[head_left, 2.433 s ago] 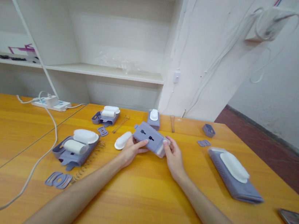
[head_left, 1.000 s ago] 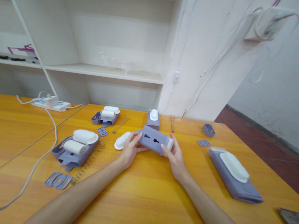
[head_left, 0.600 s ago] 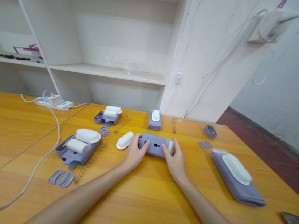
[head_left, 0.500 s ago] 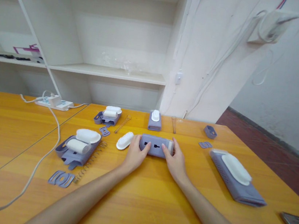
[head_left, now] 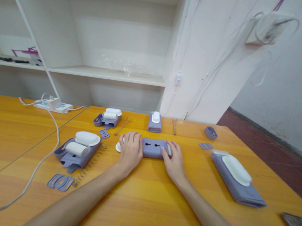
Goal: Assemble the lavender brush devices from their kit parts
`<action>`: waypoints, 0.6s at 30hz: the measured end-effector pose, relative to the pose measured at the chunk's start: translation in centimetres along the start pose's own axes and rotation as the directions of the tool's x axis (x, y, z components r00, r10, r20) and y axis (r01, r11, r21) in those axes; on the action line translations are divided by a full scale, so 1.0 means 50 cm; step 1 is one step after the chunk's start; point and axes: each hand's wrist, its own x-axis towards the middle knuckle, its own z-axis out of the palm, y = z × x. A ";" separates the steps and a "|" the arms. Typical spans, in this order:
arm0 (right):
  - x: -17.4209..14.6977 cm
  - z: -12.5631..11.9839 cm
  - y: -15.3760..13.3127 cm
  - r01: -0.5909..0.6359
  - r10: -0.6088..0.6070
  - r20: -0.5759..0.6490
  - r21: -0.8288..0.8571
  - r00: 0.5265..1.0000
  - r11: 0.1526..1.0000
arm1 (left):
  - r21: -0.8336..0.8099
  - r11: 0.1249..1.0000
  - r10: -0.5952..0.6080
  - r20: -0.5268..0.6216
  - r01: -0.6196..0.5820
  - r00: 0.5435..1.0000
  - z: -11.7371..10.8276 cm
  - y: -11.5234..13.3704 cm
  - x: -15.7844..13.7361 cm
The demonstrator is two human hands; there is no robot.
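On the power strip (head_left: 64, 108) at the back left you have bluish patches, too small from here to read as wording. Your forearms reach in from the bottom edge and meet around the purple case (head_left: 151, 151), which lies flat on the wooden surface (head_left: 150, 202) in front of you, long side across, two black keyhole-like slots in its upper face. Your right hand (head_left: 174, 160) has hold of its right end, thumb on top and fingers curled around the pale end. Your left hand (head_left: 131, 149) is palm down, fingers bent and close together, over a white oval cover (head_left: 118, 147) and right beside the case's left end; only the cover's left part shows, so I can't tell whether you grip it or merely rest on it.

To your left, a purple housing (head_left: 76, 162) bears a white roll (head_left: 77, 149) and a white oval shell (head_left: 88, 139), with an open purple cup (head_left: 61, 150) at its left and a coil spring (head_left: 90, 164) at its right. Farther back sits a second purple housing (head_left: 113, 123), similarly loaded. At the back right stands a small, hollow purple box (head_left: 211, 133).
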 end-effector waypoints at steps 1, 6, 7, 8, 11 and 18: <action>0.000 0.000 0.000 -0.004 0.004 0.003 -0.002 1.000 1.000 | 0.062 0.998 0.017 0.011 -0.017 1.000 0.000 -0.008 0.005; -0.001 -0.001 -0.001 -0.028 0.028 0.023 0.000 0.999 1.000 | 0.286 0.958 -0.061 0.120 0.024 0.991 0.014 -0.044 0.012; -0.001 -0.001 -0.001 -0.032 0.032 0.024 0.002 0.999 0.999 | 0.305 0.952 -0.069 0.138 0.024 0.988 0.017 -0.048 0.010; -0.001 -0.001 -0.002 -0.035 0.035 0.023 0.005 0.999 0.999 | 0.316 0.949 -0.070 0.151 0.019 0.986 0.021 -0.051 0.008; -0.001 -0.002 -0.004 -0.036 0.036 0.025 0.011 0.999 0.999 | 0.279 0.960 -0.033 0.153 -0.011 0.988 0.029 -0.055 0.005; -0.002 -0.003 -0.006 -0.024 0.024 0.022 0.013 0.999 1.000 | -0.188 0.974 0.085 -0.230 -0.130 0.970 0.035 -0.062 0.008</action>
